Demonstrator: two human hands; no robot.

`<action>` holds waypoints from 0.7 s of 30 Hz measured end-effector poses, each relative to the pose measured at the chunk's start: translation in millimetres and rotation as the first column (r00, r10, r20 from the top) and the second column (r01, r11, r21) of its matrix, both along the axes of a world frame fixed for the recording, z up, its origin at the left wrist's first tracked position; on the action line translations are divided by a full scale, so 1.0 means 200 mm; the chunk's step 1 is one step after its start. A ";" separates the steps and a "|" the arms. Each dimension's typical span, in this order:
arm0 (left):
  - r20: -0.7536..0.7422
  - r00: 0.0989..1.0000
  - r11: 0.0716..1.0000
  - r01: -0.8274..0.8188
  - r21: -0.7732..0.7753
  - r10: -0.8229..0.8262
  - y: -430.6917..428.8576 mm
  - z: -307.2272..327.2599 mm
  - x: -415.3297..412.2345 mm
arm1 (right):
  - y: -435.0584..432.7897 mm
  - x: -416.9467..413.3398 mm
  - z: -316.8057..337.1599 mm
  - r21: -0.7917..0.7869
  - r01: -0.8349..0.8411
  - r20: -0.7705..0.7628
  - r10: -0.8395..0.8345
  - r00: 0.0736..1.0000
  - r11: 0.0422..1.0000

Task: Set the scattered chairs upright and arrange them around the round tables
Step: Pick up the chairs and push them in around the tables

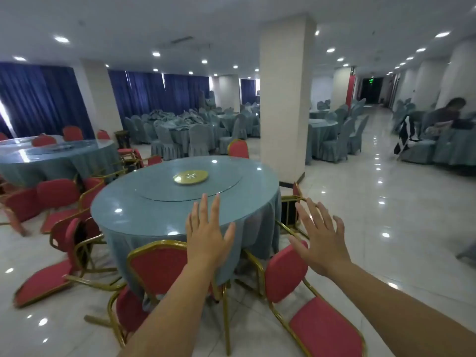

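You're holding both hands out in front, gripping nothing. Left hand (208, 235) is spreading flat, fingers straight, palm facing away, overlapping the near edge of the round table (144, 215) in view. Right hand (322, 240) is doing the same, fingers fanned wide, hovering off the table's near-right edge. Neither looks to be touching a chair, but depth is hard to read here, so treat that as probable.

Chairs around this table:
- Upright chair (157, 269) is standing at the near edge, back toward you, just under your left wrist.
- Turned chair (283, 274) is sitting at the near-right edge, seat pointing away from the table.
- Tipped chair (43, 282) is lying on the floor off the near-left edge, gold legs sticking toward the table.
- Low chair (128, 310) is lying on the floor just left of the upright one.
- Side chair (296, 191) is lying tipped just beside the right edge.
- Far chair (238, 148) is standing upright at the far edge.

More red chairs (58, 193) are crowding between the left edge and the second table (51, 161). A gold disc (190, 177) is sitting at the centre of the glass turntable (159, 191).
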State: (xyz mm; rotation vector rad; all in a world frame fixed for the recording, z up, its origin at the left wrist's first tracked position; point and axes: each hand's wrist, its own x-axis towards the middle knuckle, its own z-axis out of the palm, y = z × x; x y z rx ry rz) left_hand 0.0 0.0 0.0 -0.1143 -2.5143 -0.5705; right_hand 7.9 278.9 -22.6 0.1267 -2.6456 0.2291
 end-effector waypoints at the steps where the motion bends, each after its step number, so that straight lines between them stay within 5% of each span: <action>1: 0.018 1.000 1.000 0.010 -0.024 -0.010 0.07 -0.03 0.02 | 0.06 0.03 -0.03 0.011 0.019 0.039 -0.019 0.999 1.000; 12: 0.253 0.967 1.000 0.009 0.006 -0.011 1.00 -0.54 0.04 | 1.00 0.16 -0.52 0.088 0.043 0.200 -0.060 0.978 0.995; 21: 0.565 0.823 0.989 -0.129 0.069 0.068 1.63 -1.00 0.17 | 1.68 0.21 -0.89 0.086 0.028 0.453 -0.064 0.889 0.996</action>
